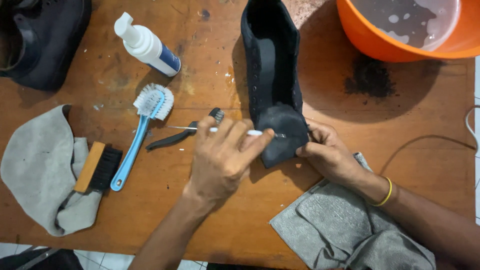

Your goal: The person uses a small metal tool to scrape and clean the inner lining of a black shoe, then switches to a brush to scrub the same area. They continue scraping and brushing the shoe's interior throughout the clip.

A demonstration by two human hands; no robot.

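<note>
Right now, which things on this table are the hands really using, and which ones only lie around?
In use:
- black shoe, steadied at the toe by the right hand
- thin white tool, held in the left hand against the toe

Lying about:
- blue brush
- small black brush
- wooden brush
- spray bottle
- two grey cloths
- orange basin
- second dark shoe

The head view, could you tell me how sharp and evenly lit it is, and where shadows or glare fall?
Head view: mostly sharp and evenly lit; soft shadows fall beside the black shoe and under the orange basin; its water shows pale glare; the left hand is slightly soft; the right hand is clear.
</note>
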